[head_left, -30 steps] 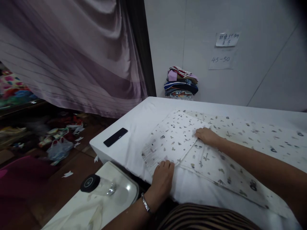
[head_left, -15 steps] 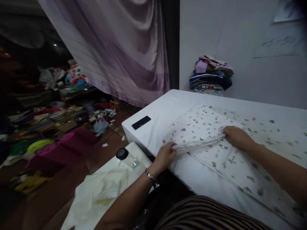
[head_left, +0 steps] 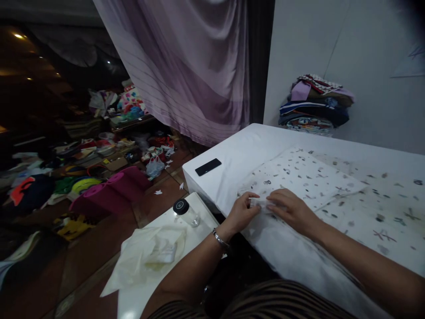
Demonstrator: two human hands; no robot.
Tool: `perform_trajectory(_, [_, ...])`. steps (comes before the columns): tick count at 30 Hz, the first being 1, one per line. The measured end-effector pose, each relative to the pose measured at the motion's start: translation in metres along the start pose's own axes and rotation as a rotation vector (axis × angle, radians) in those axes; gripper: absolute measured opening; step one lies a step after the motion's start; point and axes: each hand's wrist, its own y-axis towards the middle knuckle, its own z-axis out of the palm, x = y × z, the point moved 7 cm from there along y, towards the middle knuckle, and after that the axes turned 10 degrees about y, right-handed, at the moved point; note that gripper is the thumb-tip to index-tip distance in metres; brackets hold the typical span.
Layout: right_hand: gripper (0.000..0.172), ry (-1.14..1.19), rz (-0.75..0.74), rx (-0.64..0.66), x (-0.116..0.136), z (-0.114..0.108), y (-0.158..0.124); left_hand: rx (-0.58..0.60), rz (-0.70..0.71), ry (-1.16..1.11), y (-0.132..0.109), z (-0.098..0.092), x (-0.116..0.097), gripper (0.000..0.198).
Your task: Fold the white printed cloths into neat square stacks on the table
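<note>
A thin white cloth (head_left: 299,173) with a scattered print of small leaf-like marks lies spread over the white-covered table. At its near left edge my left hand (head_left: 241,213) has thumb and forefinger closed on a pale bit of the cloth. Just to the right, my right hand (head_left: 292,212) has its bent fingers pinching the same edge, close to the left fingertips. The exact fold between the fingers is partly hidden. A silver bracelet (head_left: 220,238) is around my left wrist.
A black phone (head_left: 208,167) lies on the white table (head_left: 237,148). Lower left, a side table holds a black-lidded clear jar (head_left: 186,212) and a cream cloth (head_left: 142,250). Folded clothes (head_left: 315,104) are stacked by the wall. Bags and rolled pink mats (head_left: 113,188) crowd the floor.
My right hand has moved left along the cloth's edge, next to my left hand. The lifted fold between the hands has been laid down. The view has turned slightly left.
</note>
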Motion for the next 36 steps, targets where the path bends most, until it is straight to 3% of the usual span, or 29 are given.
perform_trajectory(4, [0.009,-0.018,-0.037,-0.023,0.013,0.018,0.013,-0.026,0.018,-0.029,-0.002,-0.001,-0.004,0.030])
perform_trajectory(11, [0.008,-0.007,-0.111,-0.099,0.018,0.009,0.007,-0.009,-0.005,-0.308,-0.004,0.001,-0.005,0.025])
perform_trajectory(16, [0.010,0.047,-0.115,-0.102,0.025,0.007,0.003,-0.026,0.060,-0.164,-0.008,-0.001,-0.014,0.022])
perform_trajectory(28, [0.016,0.283,0.119,-0.194,0.012,0.004,0.000,-0.040,0.217,0.102,-0.029,0.004,-0.047,0.030])
perform_trajectory(36, [0.013,0.247,0.053,-0.196,0.007,0.006,-0.005,-0.174,0.280,0.308,-0.027,0.006,-0.039,0.027])
